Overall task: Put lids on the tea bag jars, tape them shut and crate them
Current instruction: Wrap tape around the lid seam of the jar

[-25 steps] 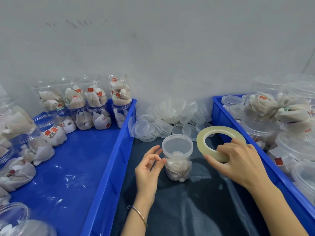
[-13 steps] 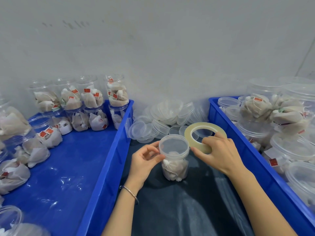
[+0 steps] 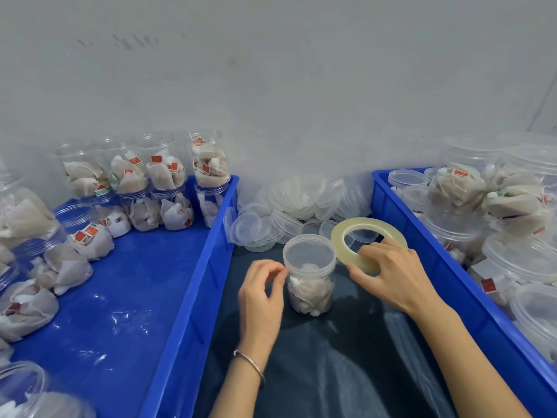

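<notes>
A clear jar [image 3: 310,279] with tea bags inside stands upright on the dark table cover [image 3: 331,357], between the two blue crates. A lid [image 3: 309,254] sits on top of it. The left hand [image 3: 261,292] is just beside the jar on its left; the thumb and first finger are pinched together close to the lid edge (if they hold a tape end I cannot tell, it is too thin to see). The right hand [image 3: 391,276] grips a roll of clear tape [image 3: 368,244], held tilted, with its near edge touching the jar lid. Behind the jar lies a pile of loose lids [image 3: 289,212]. The left crate [image 3: 168,297] holds stacked jars of tea bags, and the right crate [image 3: 422,236] holds more jars.
</notes>
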A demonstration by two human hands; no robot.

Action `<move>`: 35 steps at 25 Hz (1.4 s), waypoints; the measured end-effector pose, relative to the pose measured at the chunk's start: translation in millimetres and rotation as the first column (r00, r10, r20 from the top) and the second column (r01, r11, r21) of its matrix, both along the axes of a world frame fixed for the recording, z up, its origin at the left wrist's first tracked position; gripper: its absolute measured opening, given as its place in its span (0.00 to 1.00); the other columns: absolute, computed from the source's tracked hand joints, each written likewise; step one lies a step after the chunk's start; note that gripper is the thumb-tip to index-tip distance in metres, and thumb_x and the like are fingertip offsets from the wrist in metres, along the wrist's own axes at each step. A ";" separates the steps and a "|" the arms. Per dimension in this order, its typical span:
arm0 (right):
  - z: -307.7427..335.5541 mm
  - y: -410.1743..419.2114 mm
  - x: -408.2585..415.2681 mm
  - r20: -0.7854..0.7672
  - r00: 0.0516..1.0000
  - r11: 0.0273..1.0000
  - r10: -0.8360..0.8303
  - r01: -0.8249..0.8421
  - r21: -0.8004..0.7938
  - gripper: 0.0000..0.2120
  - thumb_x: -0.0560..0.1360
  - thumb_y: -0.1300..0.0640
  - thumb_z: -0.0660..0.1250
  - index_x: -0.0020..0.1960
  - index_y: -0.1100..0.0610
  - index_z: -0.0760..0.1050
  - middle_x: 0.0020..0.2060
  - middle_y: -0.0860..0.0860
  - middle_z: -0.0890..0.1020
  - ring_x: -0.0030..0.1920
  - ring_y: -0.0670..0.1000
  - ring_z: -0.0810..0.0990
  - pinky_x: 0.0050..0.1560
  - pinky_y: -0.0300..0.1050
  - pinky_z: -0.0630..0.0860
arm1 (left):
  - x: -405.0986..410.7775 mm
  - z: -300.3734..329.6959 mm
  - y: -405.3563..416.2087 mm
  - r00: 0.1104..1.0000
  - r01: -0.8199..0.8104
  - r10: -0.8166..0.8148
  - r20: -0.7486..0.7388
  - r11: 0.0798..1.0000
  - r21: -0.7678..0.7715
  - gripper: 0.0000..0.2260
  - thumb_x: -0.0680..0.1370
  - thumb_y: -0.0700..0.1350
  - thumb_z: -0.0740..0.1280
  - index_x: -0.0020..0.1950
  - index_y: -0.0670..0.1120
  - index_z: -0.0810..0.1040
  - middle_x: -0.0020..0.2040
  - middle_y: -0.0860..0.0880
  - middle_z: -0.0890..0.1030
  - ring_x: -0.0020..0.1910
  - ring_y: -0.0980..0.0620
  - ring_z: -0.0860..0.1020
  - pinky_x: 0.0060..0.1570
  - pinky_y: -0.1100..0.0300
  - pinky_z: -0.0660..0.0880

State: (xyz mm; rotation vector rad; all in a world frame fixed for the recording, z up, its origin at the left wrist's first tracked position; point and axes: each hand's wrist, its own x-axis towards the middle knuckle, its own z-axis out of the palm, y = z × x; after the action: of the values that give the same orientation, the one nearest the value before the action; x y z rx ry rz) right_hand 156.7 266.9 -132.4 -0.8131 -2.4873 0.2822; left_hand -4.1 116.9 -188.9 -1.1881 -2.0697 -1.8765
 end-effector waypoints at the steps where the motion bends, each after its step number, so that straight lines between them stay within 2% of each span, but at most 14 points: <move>1: -0.2 -1.1 0.8 -0.003 1.000 1.000 0.001 -0.001 -0.004 0.16 0.73 0.45 0.66 0.34 0.55 0.72 0.28 0.45 0.71 0.40 0.50 0.70 0.39 0.46 0.63 | 11.2 -1.8 0.3 0.999 -0.039 0.038 0.024 0.999 0.015 0.06 0.75 0.33 0.69 0.48 0.44 0.79 0.48 0.52 0.79 0.49 0.56 0.78 0.51 0.55 0.77; 3: 0.1 -4.3 2.2 0.003 1.000 1.000 0.001 -0.001 -0.018 0.16 0.73 0.45 0.66 0.34 0.55 0.73 0.27 0.45 0.70 0.39 0.50 0.70 0.39 0.46 0.64 | 31.5 -3.9 3.3 0.987 -0.004 -0.002 0.162 0.999 0.041 0.15 0.72 0.37 0.71 0.57 0.47 0.75 0.55 0.54 0.78 0.57 0.59 0.76 0.59 0.59 0.74; 6: 2.3 -9.3 1.3 0.029 1.000 0.999 -0.008 0.010 -0.048 0.17 0.74 0.43 0.64 0.35 0.55 0.75 0.28 0.45 0.72 0.40 0.49 0.70 0.41 0.48 0.68 | 42.7 -5.2 12.9 0.956 0.086 -0.095 0.279 0.995 0.045 0.34 0.64 0.45 0.78 0.65 0.48 0.65 0.63 0.58 0.72 0.62 0.65 0.71 0.59 0.72 0.68; 8: 3.7 -13.9 -0.2 0.063 0.998 0.998 -0.014 0.018 -0.056 0.17 0.75 0.42 0.62 0.36 0.54 0.74 0.29 0.45 0.72 0.41 0.48 0.70 0.43 0.49 0.69 | 44.7 -6.5 24.1 0.948 0.061 -0.064 0.311 0.998 0.020 0.41 0.60 0.43 0.82 0.65 0.46 0.60 0.64 0.53 0.70 0.62 0.62 0.71 0.59 0.69 0.69; 11: 4.0 -25.3 -2.8 0.120 0.992 0.999 -0.027 0.032 -0.039 0.19 0.75 0.38 0.58 0.37 0.52 0.72 0.30 0.44 0.71 0.40 0.47 0.68 0.43 0.48 0.70 | 46.6 -5.4 40.8 0.947 -0.039 0.039 0.319 0.999 -0.004 0.47 0.56 0.43 0.84 0.64 0.42 0.56 0.62 0.47 0.70 0.58 0.50 0.73 0.56 0.59 0.72; 13: 5.1 -29.7 -2.0 0.172 0.981 0.996 -0.085 0.082 0.025 0.22 0.74 0.33 0.54 0.38 0.51 0.70 0.32 0.44 0.73 0.42 0.47 0.69 0.45 0.48 0.71 | 38.3 -2.5 46.1 0.938 -0.070 0.065 0.340 0.998 0.004 0.46 0.56 0.43 0.84 0.64 0.45 0.57 0.58 0.51 0.72 0.54 0.52 0.74 0.53 0.66 0.72; 15: 9.8 -30.1 1.0 0.215 0.965 0.985 -0.149 0.124 0.124 0.24 0.72 0.30 0.51 0.36 0.50 0.69 0.32 0.45 0.74 0.44 0.47 0.70 0.46 0.47 0.71 | 23.4 -0.7 43.5 0.933 -0.011 0.018 0.360 1.000 -0.023 0.44 0.57 0.44 0.84 0.63 0.51 0.60 0.56 0.60 0.73 0.53 0.62 0.74 0.49 0.76 0.68; 16: 13.2 -29.0 2.9 0.222 0.962 0.980 -0.157 0.124 0.156 0.25 0.71 0.29 0.52 0.35 0.50 0.68 0.32 0.45 0.74 0.44 0.47 0.70 0.46 0.47 0.70 | 14.9 -1.5 39.9 0.933 0.027 -0.009 0.360 0.999 -0.045 0.42 0.57 0.44 0.83 0.62 0.54 0.63 0.56 0.63 0.73 0.53 0.67 0.74 0.50 0.78 0.68; 20: 22.7 -19.6 16.5 0.096 0.981 0.965 -0.168 0.144 0.219 0.23 0.68 0.34 0.51 0.31 0.53 0.65 0.28 0.46 0.70 0.41 0.48 0.69 0.38 0.46 0.66 | -17.1 -5.4 17.0 0.890 0.114 -0.084 0.449 0.993 -0.041 0.37 0.56 0.40 0.83 0.58 0.58 0.70 0.57 0.60 0.77 0.54 0.68 0.76 0.55 0.71 0.71; 22: 23.4 -10.6 20.6 0.117 0.974 0.960 -0.196 0.166 0.225 0.19 0.69 0.38 0.54 0.32 0.54 0.65 0.30 0.46 0.71 0.43 0.49 0.69 0.37 0.45 0.64 | -25.5 -7.1 7.2 0.869 0.157 -0.127 0.478 0.987 -0.024 0.37 0.56 0.37 0.83 0.59 0.57 0.71 0.57 0.59 0.78 0.55 0.68 0.76 0.56 0.68 0.73; 24: 20.3 0.4 18.4 0.157 0.968 0.973 -0.196 0.173 0.154 0.16 0.71 0.41 0.55 0.35 0.53 0.65 0.34 0.45 0.72 0.46 0.48 0.67 0.39 0.45 0.63 | -23.6 -10.3 -1.0 0.851 0.259 -0.217 0.478 0.966 -0.022 0.39 0.56 0.34 0.83 0.62 0.53 0.72 0.58 0.56 0.80 0.59 0.63 0.77 0.57 0.65 0.74; 28: 14.6 17.8 0.0 0.264 0.958 0.992 -0.112 0.091 0.091 0.13 0.76 0.43 0.55 0.43 0.52 0.68 0.43 0.43 0.73 0.52 0.47 0.66 0.42 0.43 0.64 | -8.1 -13.6 -10.8 0.786 0.484 -0.409 0.464 0.873 -0.051 0.39 0.57 0.34 0.81 0.65 0.44 0.71 0.61 0.52 0.79 0.63 0.55 0.76 0.58 0.63 0.73; 32: 9.4 19.8 -17.2 0.243 0.970 0.997 0.014 -0.031 0.069 0.13 0.79 0.43 0.56 0.48 0.53 0.70 0.47 0.44 0.73 0.55 0.48 0.67 0.43 0.44 0.67 | -7.3 -1.1 -10.4 0.696 0.639 -0.539 0.475 0.766 -0.068 0.38 0.60 0.33 0.79 0.67 0.43 0.70 0.66 0.49 0.76 0.67 0.53 0.73 0.66 0.60 0.69; 35: 8.8 15.6 -25.8 0.233 0.969 0.990 0.081 -0.105 0.095 0.14 0.79 0.43 0.56 0.48 0.53 0.70 0.47 0.45 0.73 0.54 0.48 0.67 0.45 0.44 0.67 | -11.3 9.9 -11.4 0.684 0.678 -0.541 0.489 0.719 -0.154 0.40 0.60 0.34 0.79 0.69 0.48 0.68 0.67 0.50 0.73 0.67 0.56 0.72 0.66 0.59 0.70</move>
State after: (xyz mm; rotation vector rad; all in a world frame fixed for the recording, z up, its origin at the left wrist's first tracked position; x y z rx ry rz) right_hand 130.9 282.5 -123.5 -0.7209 -2.7341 0.0907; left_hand -15.4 105.5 -179.1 -1.9340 -2.4902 -2.2848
